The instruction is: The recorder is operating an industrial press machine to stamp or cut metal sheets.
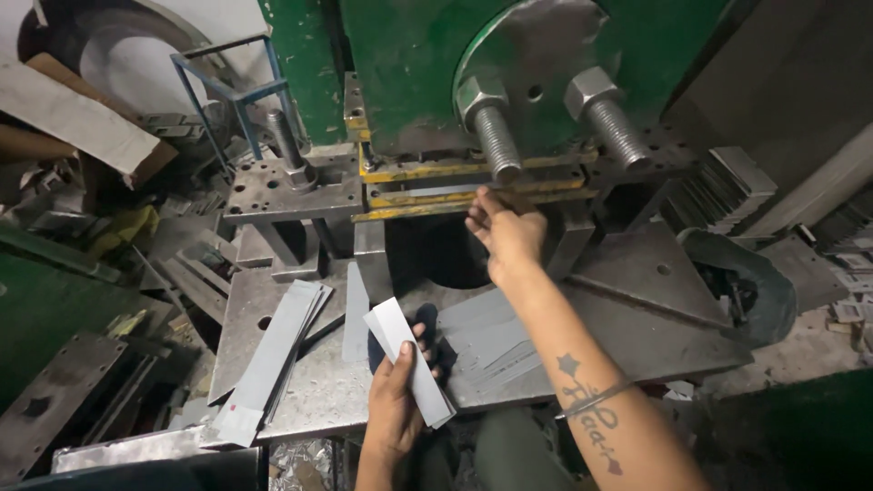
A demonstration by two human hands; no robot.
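Seen from above, a cluttered metal workbench (309,391) sits in front of a green press (409,73). At the far left lie scrap plates and a folded cardboard piece (82,118). Next, a stack of long grey metal strips (273,355) rests on the bench, its long axis running from near-left up to far-right. In the middle, the left hand (396,405) is closed around a few pale metal strips (409,368); their long axis tilts from upper left down to lower right, the lower end pointing toward the person. Just right of it, more flat strips (496,350) lie fanned on the bench. The right hand (505,232) reaches forward to the yellow-edged slot (455,195) of the press, fingers bent at its edge; whether it grips anything cannot be told. Two large bolts (496,127) stick out above it. At the far right, a round dark bin (773,282) holds small metal pieces.
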